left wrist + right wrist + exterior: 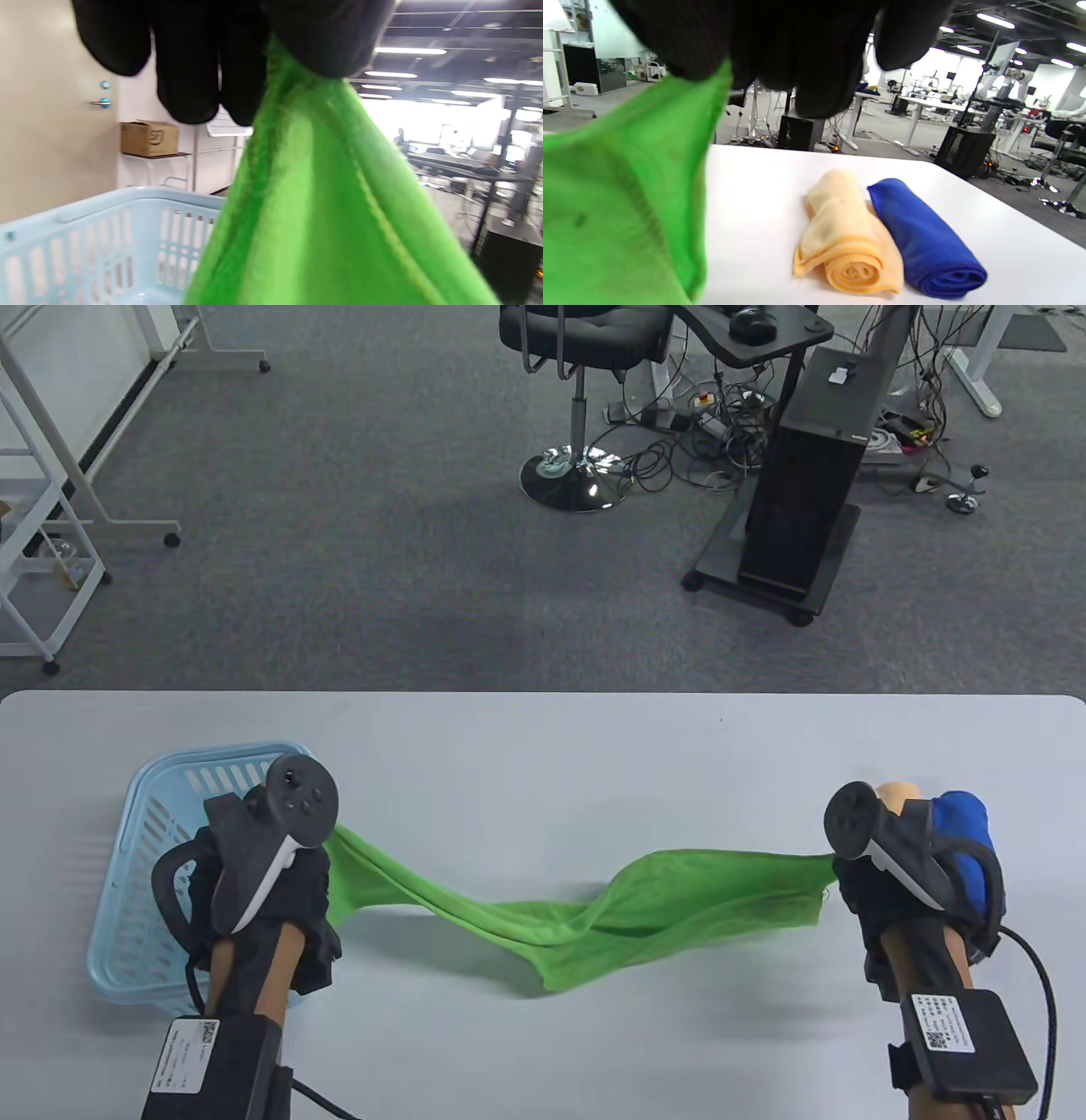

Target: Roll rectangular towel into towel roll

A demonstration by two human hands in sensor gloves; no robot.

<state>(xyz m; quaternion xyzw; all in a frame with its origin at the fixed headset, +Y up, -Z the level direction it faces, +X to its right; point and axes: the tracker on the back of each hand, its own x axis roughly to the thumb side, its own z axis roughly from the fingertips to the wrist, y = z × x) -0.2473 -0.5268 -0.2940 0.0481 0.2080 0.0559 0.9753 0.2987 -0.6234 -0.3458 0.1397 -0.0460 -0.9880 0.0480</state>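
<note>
A green towel (594, 912) hangs stretched between my two hands above the white table (543, 729), sagging in the middle where its lower edge nears the tabletop. My left hand (288, 882) grips the towel's left end over the basket; the wrist view shows the gloved fingers (191, 63) closed on the green cloth (322, 203). My right hand (865, 882) grips the right end; its fingers (797, 51) pinch the green cloth (619, 203).
A light blue plastic basket (153, 823) stands on the table under my left hand, also in the left wrist view (85, 237). A rolled orange towel (848, 241) and a rolled blue towel (925, 241) lie side by side by my right hand.
</note>
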